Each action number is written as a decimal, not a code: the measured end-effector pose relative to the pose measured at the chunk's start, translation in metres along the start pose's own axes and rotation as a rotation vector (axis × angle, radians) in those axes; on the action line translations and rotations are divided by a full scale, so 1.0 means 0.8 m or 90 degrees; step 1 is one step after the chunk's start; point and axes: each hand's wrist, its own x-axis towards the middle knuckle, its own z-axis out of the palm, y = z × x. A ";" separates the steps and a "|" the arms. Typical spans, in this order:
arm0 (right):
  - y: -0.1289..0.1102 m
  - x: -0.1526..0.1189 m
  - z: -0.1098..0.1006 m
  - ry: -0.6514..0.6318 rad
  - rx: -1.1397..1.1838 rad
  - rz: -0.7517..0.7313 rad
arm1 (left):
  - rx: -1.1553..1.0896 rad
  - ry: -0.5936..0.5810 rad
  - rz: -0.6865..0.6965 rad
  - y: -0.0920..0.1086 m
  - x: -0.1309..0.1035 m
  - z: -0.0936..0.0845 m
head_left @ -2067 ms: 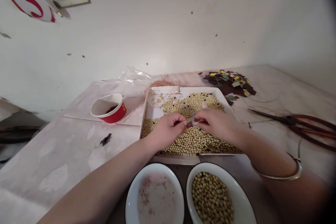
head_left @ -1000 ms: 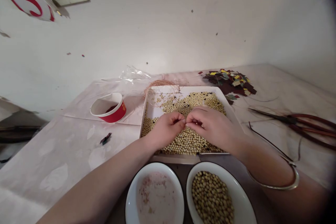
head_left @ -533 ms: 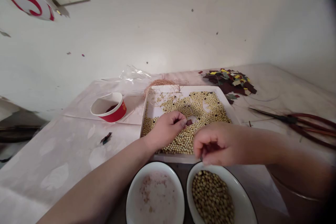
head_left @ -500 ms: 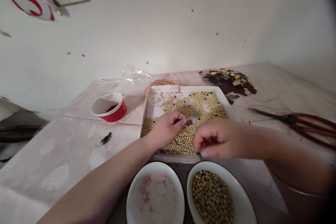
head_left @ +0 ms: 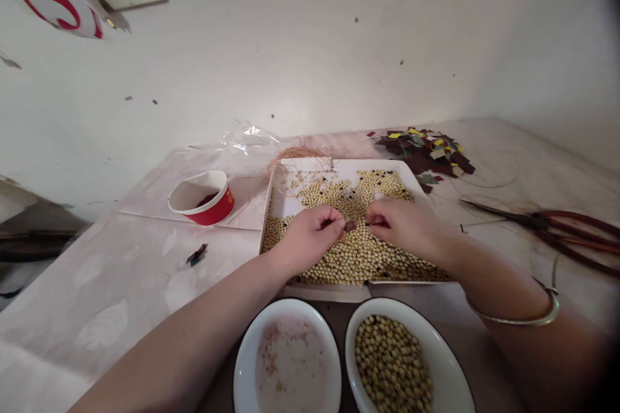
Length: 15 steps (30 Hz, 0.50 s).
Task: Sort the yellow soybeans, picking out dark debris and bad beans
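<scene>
My left hand (head_left: pixel 317 232) pinches a small dark reddish-brown square (head_left: pixel 349 226) between thumb and forefinger. It hovers over a shallow white tray (head_left: pixel 264 222) of small pale yellow beads (head_left: pixel 334 264), with a few dark ones among them. Close by on the right, my right hand (head_left: pixel 400 222) is also over the beads, its thumb and fingers drawn together. Whatever is at those fingertips is too small to name. In front of the tray stand a white bowl (head_left: pixel 334 342) with reddish residue and another white bowl (head_left: pixel 448 361) holding larger brownish-yellow beads (head_left: pixel 392 361).
A red and white paper cup (head_left: pixel 210 210) stands at left, near small dark scraps (head_left: pixel 197 255). Behind the tray lie thin copper-coloured wires (head_left: pixel 298 153) and clear plastic (head_left: pixel 249 139). Coloured square scraps (head_left: pixel 426 151) are heaped at back right; scissors (head_left: pixel 547 222) lie at right.
My right hand has moved from the tray's near edge forward and up to beside my left hand, its fingers pinching closer together. My left hand stays in place with the square.
</scene>
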 end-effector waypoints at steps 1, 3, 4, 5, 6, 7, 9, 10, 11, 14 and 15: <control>-0.002 -0.001 0.000 -0.005 -0.001 -0.004 | 0.001 0.001 -0.001 0.000 0.000 0.000; -0.005 -0.002 -0.001 -0.016 0.001 -0.012 | 0.001 0.001 -0.002 0.000 0.000 -0.001; -0.006 -0.002 0.000 -0.022 0.004 -0.016 | 0.000 0.001 -0.002 0.001 -0.001 -0.001; -0.006 -0.002 0.000 -0.028 0.006 -0.018 | 0.001 0.000 -0.002 0.001 -0.001 -0.001; -0.006 -0.002 0.000 -0.033 0.008 -0.021 | 0.002 0.001 -0.002 0.002 -0.001 -0.001; -0.006 -0.002 0.000 -0.035 0.011 -0.023 | 0.005 0.002 -0.002 0.002 -0.001 -0.001; -0.006 -0.003 -0.002 -0.036 0.016 -0.027 | 0.010 0.004 -0.001 0.003 0.000 -0.001; -0.007 -0.003 -0.004 -0.034 0.021 -0.031 | 0.012 0.005 -0.001 0.003 0.000 -0.001; -0.009 -0.004 -0.007 -0.029 0.033 -0.036 | 0.012 0.006 -0.001 0.002 0.000 -0.001; -0.021 -0.009 -0.017 -0.002 0.110 -0.055 | 0.007 0.001 0.002 0.000 0.000 0.000; -0.027 -0.011 -0.021 0.006 0.137 -0.060 | 0.006 0.000 0.005 0.000 -0.001 0.000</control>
